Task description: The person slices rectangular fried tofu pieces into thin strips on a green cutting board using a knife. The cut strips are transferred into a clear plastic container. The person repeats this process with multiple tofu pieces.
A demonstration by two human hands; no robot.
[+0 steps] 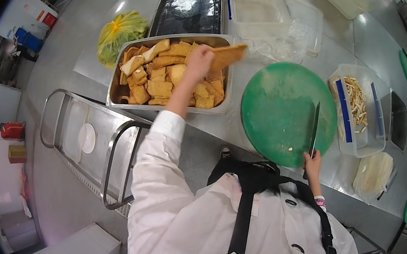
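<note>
My left hand (200,63) holds a flat golden-brown slab (230,55), apparently fried tofu, above the right side of a deep steel pan (224,40). Many similar slabs (160,88) are heaped in that pan, some with pale faces. My right hand (313,164) grips the handle of a kitchen knife (315,125). Its blade points away from me over a round green cutting board (279,103). Near the board's front edge lies a small pale crumb (290,149). Right of the board, a clear plastic box (370,143) with blue clips holds thin cut strips (356,98).
Beyond the pan stand a tied yellow-green plastic bag (121,34), a black tray (188,9) and a clear plastic tub (259,6). Crumpled clear plastic (278,45) lies behind the board. At left is a steel cart (107,122); at right, a wrapped pale block (373,176) near the edge.
</note>
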